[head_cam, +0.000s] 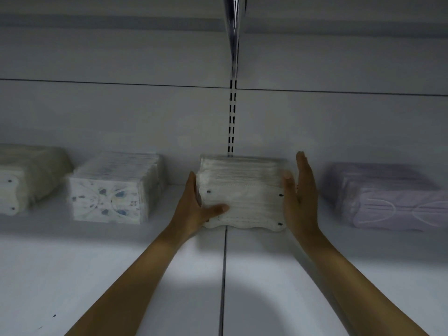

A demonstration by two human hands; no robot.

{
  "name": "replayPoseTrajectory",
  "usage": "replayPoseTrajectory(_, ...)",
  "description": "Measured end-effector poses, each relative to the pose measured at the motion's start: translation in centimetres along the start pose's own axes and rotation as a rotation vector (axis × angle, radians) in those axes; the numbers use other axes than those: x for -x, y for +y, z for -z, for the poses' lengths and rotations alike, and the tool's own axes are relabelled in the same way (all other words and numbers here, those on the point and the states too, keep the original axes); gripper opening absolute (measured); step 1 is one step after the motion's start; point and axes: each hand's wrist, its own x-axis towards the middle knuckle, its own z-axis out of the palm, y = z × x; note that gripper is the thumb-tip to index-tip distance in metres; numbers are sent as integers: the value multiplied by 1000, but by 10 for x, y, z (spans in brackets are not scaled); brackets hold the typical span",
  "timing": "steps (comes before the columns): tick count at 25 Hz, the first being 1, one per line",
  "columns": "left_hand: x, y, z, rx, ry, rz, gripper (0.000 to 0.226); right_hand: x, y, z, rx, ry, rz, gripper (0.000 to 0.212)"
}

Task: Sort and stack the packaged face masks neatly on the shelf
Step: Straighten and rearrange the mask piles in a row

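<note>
Forearms rising from the near edge of the shelf [121,275], one on each side of the seam [224,275] between its two boards. Between them, at the middle of the back edge and close to the back panel: white stack of masks [244,197], long side running left to right, broad face turned forward, straddling the seam below the slotted upright [232,117]. Left hand [194,207] gripping the lower left corner, thumb across the front face, fingers up the side. Right hand [300,197] flat and straight-fingered against the right end, holding nothing. Both equally near, so probably a two-sided squeeze to square the pile. Just apart on the left, patterned stack [109,197]; beyond it, at the left edge, beige stack [29,175]; on the right, past a gap, lilac stack [383,200]. Nothing between hands and pile; little room for sideways drift before the neighbours.
</note>
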Motion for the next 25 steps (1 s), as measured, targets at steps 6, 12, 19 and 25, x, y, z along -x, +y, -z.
replayPoseTrajectory(6,6,7,1,-32,107,36,94,5,5,0,5,26,-50,83)
replayPoseTrajectory(12,31,19,-5,-457,149,-99,113,-15,-4,41,47,25,166,51)
replayPoseTrajectory(19,46,5,12,-415,12,126,143,25,11,69,105,-35,-50,30)
replayPoseTrajectory(25,41,-4,15,-451,5,170,142,35,11,65,331,-375,-259,49)
